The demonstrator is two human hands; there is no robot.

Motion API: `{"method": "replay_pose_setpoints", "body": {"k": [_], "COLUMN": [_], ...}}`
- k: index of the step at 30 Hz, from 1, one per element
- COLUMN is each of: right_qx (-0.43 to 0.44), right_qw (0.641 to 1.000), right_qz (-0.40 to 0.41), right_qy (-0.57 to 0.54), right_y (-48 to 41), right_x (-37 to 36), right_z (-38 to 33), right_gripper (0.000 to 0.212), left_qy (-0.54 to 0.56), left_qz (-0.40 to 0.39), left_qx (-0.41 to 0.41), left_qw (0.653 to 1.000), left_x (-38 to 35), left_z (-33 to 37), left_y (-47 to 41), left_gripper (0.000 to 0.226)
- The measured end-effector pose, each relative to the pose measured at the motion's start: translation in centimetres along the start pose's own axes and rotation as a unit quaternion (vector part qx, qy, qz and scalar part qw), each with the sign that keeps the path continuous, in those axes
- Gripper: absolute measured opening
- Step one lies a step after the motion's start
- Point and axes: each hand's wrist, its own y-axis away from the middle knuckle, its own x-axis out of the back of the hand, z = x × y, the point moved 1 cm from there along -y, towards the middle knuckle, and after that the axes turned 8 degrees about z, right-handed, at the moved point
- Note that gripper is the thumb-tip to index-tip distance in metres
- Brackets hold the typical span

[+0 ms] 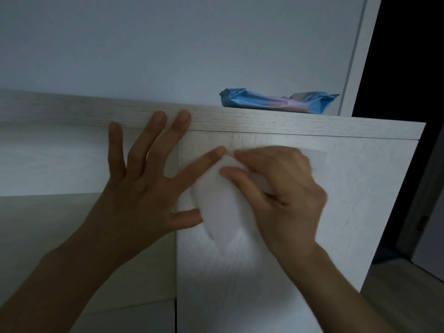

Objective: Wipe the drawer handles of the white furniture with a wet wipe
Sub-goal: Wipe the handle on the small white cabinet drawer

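A white wet wipe (pixel 222 207) hangs in front of the white furniture (pixel 348 188), just below its top edge. My right hand (pixel 283 193) grips the wipe with curled fingers and thumb, near its upper part. My left hand (pixel 141 186) is spread with straight fingers; its index fingertip and thumb touch the wipe's left edge. No drawer handle shows in this view; the hands and wipe cover part of the front panel.
A blue pack of wet wipes (pixel 276 102) lies on the furniture's top at the right. A pale wall (pixel 168 44) rises behind. A dark doorway (pixel 408 56) opens at the right, with floor (pixel 396 296) below it.
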Motion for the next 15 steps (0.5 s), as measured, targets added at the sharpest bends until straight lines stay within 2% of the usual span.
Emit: {"method": "replay_pose_setpoints", "body": {"k": [2,5,10,15], "right_qx": [0.011,0.020,0.032,0.046], "right_qw": [1.000,1.000,0.999,0.998], "right_qz": [-0.009,0.007,0.002,0.002], "right_qy": [-0.016,0.008,0.007,0.051], "right_y": [0.2,0.3,0.7,0.9], "right_x": [-0.6,0.1,-0.1,0.5], "right_z": [-0.5,0.3,0.3,0.7], "right_gripper": [0.013,0.016,0.018,0.020], "left_qy": [-0.014,0.000,-0.016,-0.010], "left_qz": [0.001,0.003,0.011,0.014], "left_qx": [0.000,0.002,-0.005,-0.004], "left_qw": [1.000,1.000,1.000,1.000], "left_x": [-0.1,0.1,0.0,-0.2], "left_z": [0.0,0.1,0.1,-0.1], "left_y": [0.1,-0.1,0.0,0.0], "left_gripper": [0.095,0.081,0.076,0.093]}}
